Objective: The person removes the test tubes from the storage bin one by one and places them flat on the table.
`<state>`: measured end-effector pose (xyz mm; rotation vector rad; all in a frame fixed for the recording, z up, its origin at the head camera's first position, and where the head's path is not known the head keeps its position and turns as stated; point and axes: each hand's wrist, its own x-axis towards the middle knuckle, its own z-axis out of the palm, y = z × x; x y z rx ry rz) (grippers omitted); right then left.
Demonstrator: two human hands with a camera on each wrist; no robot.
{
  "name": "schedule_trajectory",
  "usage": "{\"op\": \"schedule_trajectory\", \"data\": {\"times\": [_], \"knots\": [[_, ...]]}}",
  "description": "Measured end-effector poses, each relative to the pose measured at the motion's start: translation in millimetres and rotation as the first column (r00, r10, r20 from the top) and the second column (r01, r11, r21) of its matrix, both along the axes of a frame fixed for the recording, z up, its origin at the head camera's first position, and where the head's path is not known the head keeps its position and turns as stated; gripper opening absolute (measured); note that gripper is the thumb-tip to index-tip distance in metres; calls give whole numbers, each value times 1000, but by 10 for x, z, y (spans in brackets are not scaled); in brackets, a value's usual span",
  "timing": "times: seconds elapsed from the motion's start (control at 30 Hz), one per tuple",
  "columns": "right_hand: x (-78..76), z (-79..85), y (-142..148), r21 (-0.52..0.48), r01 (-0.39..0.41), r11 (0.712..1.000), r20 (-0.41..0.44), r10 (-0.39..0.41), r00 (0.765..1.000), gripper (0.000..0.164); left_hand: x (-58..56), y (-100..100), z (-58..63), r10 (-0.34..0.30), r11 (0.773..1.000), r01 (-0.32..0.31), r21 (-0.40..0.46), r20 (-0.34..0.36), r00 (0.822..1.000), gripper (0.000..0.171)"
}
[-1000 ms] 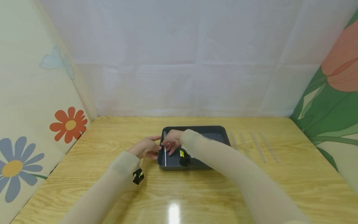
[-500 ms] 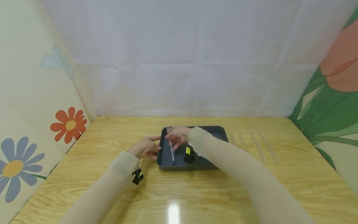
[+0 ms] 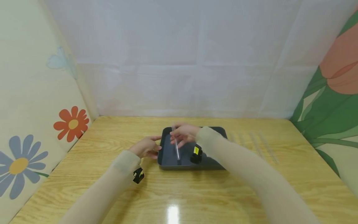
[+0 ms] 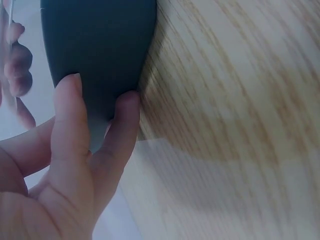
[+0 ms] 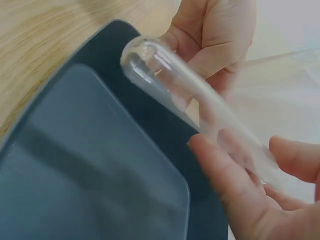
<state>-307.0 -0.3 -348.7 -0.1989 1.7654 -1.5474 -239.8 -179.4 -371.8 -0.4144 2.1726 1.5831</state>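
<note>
My right hand (image 3: 184,133) holds a clear glass test tube (image 3: 177,151) between thumb and fingers, over the left part of a dark grey tray (image 3: 179,168). The tube's rounded end (image 5: 137,57) points toward the front of the tray in the head view. My left hand (image 3: 146,147) is at the tray's left end. In the left wrist view its fingertips (image 4: 127,100) rest against the tray's outer wall (image 4: 100,40), one near the rim and one by the bottom edge. The bare tray floor (image 5: 90,135) shows in the right wrist view.
To the right of the tray, several clear tubes (image 3: 269,147) lie side by side on the wooden table (image 3: 167,189), partly behind my right forearm. A white sheet (image 3: 173,90) hangs at the back. Flower-printed panels stand left and right.
My right hand has moved rightward from the tray's left wall. The test tube, earlier low along that wall, has come with it, raised and tilted. My left hand stays at the tray's left end.
</note>
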Motion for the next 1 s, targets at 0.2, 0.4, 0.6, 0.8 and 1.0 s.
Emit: {"op": "schedule_trajectory", "data": {"times": [0.2,0.4,0.6,0.8,1.0], "knots": [[25,10,101,-30,-8,1000,-7,8,1000,59,-11,2,-16,-14,1000,14,-2,-4,1000,66],[40,-4,189,-41,-13,999,-10,13,1000,51,-5,4,-17,-18,1000,18,-7,3,1000,65],[50,-1,281,-52,-3,999,-6,3,1000,58,-4,5,-22,-21,1000,21,-6,-5,1000,65],[36,25,387,-45,-11,999,9,12,1000,61,1,0,-31,-26,1000,26,1,-7,1000,65],[33,69,505,-54,-17,998,-7,17,1000,55,-7,-4,-20,-32,999,32,12,-4,999,66]]}}
